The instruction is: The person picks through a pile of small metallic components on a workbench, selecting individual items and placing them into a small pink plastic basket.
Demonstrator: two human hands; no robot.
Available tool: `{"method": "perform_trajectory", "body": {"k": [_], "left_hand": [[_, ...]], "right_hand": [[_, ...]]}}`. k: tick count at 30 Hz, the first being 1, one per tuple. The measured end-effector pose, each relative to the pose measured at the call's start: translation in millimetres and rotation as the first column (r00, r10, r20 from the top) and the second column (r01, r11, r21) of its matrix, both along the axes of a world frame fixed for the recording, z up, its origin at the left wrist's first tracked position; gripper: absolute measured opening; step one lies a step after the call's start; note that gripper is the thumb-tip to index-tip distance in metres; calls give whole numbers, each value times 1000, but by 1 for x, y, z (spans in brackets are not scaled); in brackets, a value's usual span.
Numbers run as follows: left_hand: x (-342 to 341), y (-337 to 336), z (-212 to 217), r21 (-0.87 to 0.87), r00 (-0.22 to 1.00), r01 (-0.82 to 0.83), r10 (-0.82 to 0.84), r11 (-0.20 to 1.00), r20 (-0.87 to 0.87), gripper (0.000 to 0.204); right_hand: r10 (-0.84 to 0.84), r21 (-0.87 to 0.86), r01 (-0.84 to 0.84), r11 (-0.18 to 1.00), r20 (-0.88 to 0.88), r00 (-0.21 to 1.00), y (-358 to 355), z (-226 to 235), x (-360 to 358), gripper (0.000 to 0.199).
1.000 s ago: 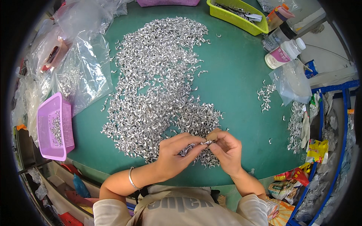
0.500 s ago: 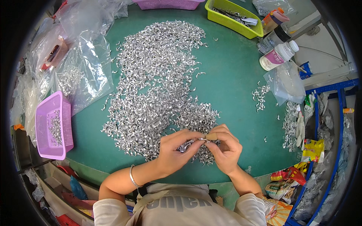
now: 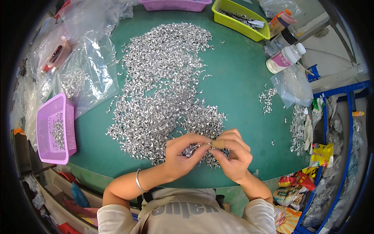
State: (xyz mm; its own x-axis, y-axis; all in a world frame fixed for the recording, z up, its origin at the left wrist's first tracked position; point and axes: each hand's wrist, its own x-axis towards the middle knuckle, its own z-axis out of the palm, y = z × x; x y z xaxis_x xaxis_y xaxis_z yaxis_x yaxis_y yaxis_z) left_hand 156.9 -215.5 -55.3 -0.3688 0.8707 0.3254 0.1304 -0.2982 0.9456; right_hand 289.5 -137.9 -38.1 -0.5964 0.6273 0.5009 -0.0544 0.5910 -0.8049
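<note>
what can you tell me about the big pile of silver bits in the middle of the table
The pile is a loose heap of many small, curved, hook-like pieces, shiny and metallic-looking. It lies spread on the green table in a long, uneven patch that widens toward the person, with strays around its edges and small gaps showing green. The left hand and right hand partly hide its near end; whether they touch it is unclear.

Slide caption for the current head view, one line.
Left hand and right hand pinch a metal piece over the near edge of a silver heap on a green table.
</note>
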Motion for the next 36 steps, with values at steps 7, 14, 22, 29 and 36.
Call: {"method": "perform_trajectory", "body": {"k": [7,14,22,29,36], "left_hand": [[0,-2,1,111,998,-16,23,994,-61,15],[-1,-4,2,111,999,-22,26,994,-34,15],[3,-3,1,-85,996,-19,26,996,83,19],[0,5,-12,-333,761,91,151,938,631,12],[2,14,-17,-317,714,190,91,929,695,11]], "right_hand": [[21,7,-21,1000,6,1000,-3,5,-2,22],[23,2,-23,1000,13,1000,-4,6,-3,21],[42,-8,-42,999,47,998,11,12,-6,21],[34,-715,73,695,133,990,58,-11,-38,11],[-60,-617,-88,782,-215,975,237,41,-184,31]]}}
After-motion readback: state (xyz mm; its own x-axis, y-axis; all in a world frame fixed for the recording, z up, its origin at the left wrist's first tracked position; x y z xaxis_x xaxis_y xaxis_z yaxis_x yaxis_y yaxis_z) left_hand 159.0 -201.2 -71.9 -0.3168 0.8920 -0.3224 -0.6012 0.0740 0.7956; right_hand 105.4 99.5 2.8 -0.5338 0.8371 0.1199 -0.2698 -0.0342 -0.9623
